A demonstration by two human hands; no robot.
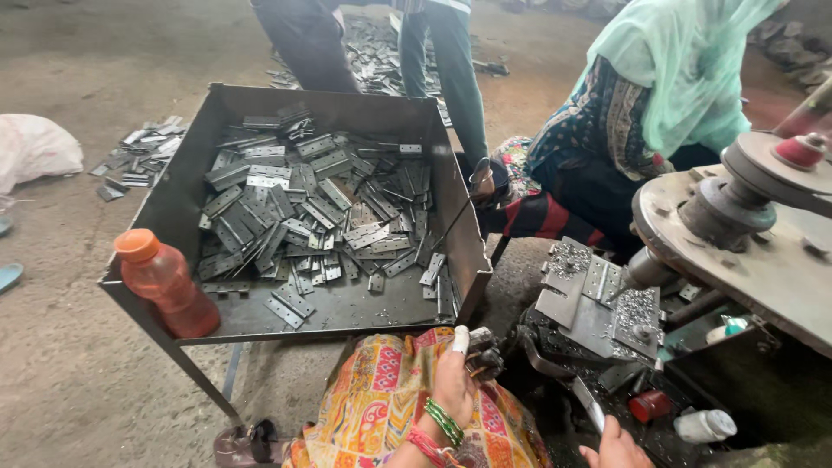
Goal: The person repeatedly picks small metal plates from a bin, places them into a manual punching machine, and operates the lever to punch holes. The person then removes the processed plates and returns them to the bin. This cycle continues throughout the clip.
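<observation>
Left hand (457, 374), with a bandaged fingertip, is closed around a small stack of metal hinges (482, 349) just off the near edge of the steel tray (347, 314). Right hand (617, 445) is mostly cut off; its grip cannot be told. An orange bottle (166, 282) leans in the tray's near left corner.

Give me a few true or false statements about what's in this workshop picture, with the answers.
1. The left hand holds small metal pieces. True.
2. The metal tray is filled with wooden blocks. False: it holds flat metal hinge plates.
3. An orange bottle stands in the tray's near left corner. True.
4. The right hand rests inside the tray. False: it is low by the press machine.
5. A hinge plate lies on the machine's bed. True.
</observation>
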